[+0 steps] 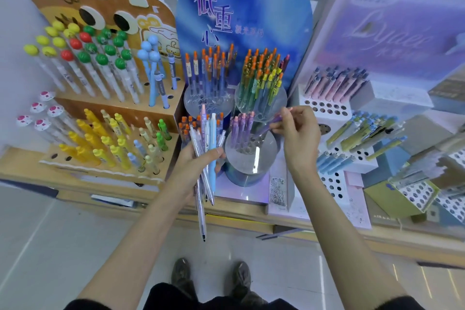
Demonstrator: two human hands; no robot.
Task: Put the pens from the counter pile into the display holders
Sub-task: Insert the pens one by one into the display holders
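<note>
There is just the one view, worn on the person's head, facing forward and steeply down across the counter (83, 192). It stands close in: the blue display stand (244, 20) fills the middle, the person's shoes (182, 274) show straight below (the wide lens bows the edges), and the far corners look smeared, perhaps by that lens.

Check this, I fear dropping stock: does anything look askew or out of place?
Yes. In the bundle of pens gripped by the left hand, one clear pen hangs well below the others, tip down, and looks ready to slip out. The right hand pinches a purple pen.
</note>
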